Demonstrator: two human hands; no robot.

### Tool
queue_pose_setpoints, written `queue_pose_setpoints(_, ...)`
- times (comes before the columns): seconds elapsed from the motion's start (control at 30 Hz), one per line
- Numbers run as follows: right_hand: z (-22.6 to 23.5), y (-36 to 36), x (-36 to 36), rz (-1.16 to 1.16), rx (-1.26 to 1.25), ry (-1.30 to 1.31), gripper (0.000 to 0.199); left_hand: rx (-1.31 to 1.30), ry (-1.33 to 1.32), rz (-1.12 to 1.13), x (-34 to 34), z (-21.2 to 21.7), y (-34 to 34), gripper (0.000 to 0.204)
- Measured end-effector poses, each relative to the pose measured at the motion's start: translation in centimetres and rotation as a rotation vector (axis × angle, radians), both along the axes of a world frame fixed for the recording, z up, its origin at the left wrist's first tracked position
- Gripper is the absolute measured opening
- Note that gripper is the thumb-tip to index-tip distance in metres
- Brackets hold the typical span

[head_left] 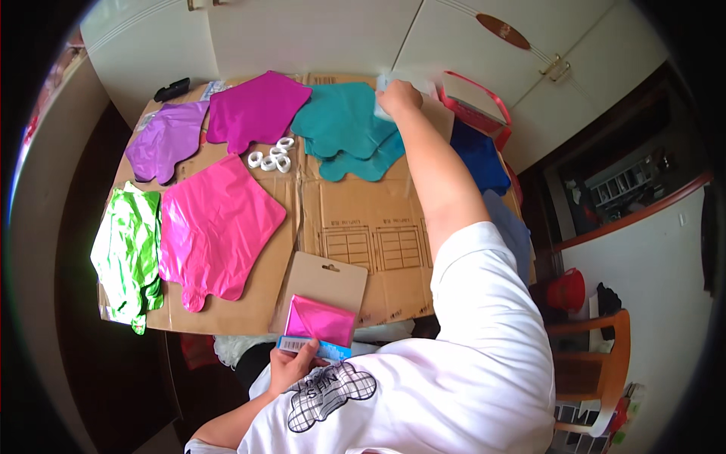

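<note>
My left hand (293, 365) holds a brown cardboard backing card (327, 278) with a folded pink foil balloon (321, 321) against it, near the table's front edge. My right hand (398, 97) reaches to the far side of the table and grips a pale, clear packet (389, 82) beside the teal foil balloons (344, 125). Flat foil balloons lie spread on the cardboard: a hot pink one (215, 223), a magenta one (253, 110), a purple one (162, 140) and a green one (127, 253).
Flattened cardboard (363, 219) covers the table. Several white ribbon rolls (272, 157) lie between the balloons. Dark blue balloons (478, 155) and a red-edged bag (473, 106) sit at the far right. A black object (172, 89) lies at the far left corner. A wooden chair (594, 356) stands right.
</note>
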State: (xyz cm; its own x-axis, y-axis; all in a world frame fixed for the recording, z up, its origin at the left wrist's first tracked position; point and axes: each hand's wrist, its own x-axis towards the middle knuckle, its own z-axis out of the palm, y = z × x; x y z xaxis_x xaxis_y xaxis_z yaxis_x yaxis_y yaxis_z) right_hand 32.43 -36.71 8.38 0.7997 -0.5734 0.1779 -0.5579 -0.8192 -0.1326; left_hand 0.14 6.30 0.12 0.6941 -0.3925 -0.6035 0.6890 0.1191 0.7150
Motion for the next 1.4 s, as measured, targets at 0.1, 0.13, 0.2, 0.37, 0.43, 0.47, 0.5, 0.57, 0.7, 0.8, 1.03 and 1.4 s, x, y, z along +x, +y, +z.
queue_pose_setpoints(0.1, -1.1, -0.4, 1.5, -0.014, -0.112, 0.101, 0.026, -0.01, -0.007, -0.035, 0.2, 0.5, 0.2, 0.018)
queue_pose_setpoints(0.13, -1.3, -0.1, 1.8, -0.013, -0.13, 0.127, 0.027, 0.014, -0.01, -0.048, 0.3, 0.6, 0.3, 0.018)
queue_pose_setpoints(0.2, -0.3, 0.7, 1.6, 0.007, -0.136, 0.133, 0.031, -0.01, -0.018, -0.064, 0.6, 0.7, 0.4, 0.018)
queue_pose_setpoints(0.37, 0.1, -2.3, 2.0, -0.261, 0.124, -0.089, 0.026, -0.005, -0.043, -0.064, 0.6, 0.2, 0.4, 0.019)
queue_pose_setpoints(0.43, -0.2, -4.1, 2.0, -0.264, 0.265, -0.097, 0.028, -0.011, -0.022, -0.069, 0.7, 0.5, 0.4, 0.019)
queue_pose_setpoints(0.47, -0.7, -4.8, 2.1, -0.259, 0.339, -0.104, 0.033, -0.012, -0.029, -0.058, 0.7, 0.4, 0.4, 0.018)
queue_pose_setpoints(0.5, -1.4, -6.1, 1.7, -0.176, 0.454, -0.2, 0.028, -0.016, -0.036, -0.052, 0.7, 0.3, 0.4, 0.018)
queue_pose_setpoints(0.57, -3.8, -10.4, 2.6, -0.115, 0.763, -0.351, 0.019, -0.041, -0.04, -0.055, 0.8, 0.2, 0.2, 0.018)
queue_pose_setpoints(0.7, -5.2, -13.7, 3.5, -0.081, 0.851, -0.435, 0.023, -0.083, -0.033, -0.048, 0.7, -0.4, 0.1, 0.017)
queue_pose_setpoints(0.8, -3.4, -11.4, 3.3, 0.036, 0.461, -0.34, 0.019, -0.089, -0.043, -0.009, 0.6, -0.4, 0.2, 0.018)
queue_pose_setpoints(1.03, 7.3, -4.1, -5.2, 0.359, 1.212, -0.905, 0.019, -0.117, -0.065, -0.011, 0.1, -1.0, 0.0, 0.018)
queue_pose_setpoints(1.4, -2.2, 9.3, -28.6, 0.081, 1.249, -0.516, 0.02, -0.114, -0.105, -0.044, -1.9, -1.7, 1.9, 0.019)
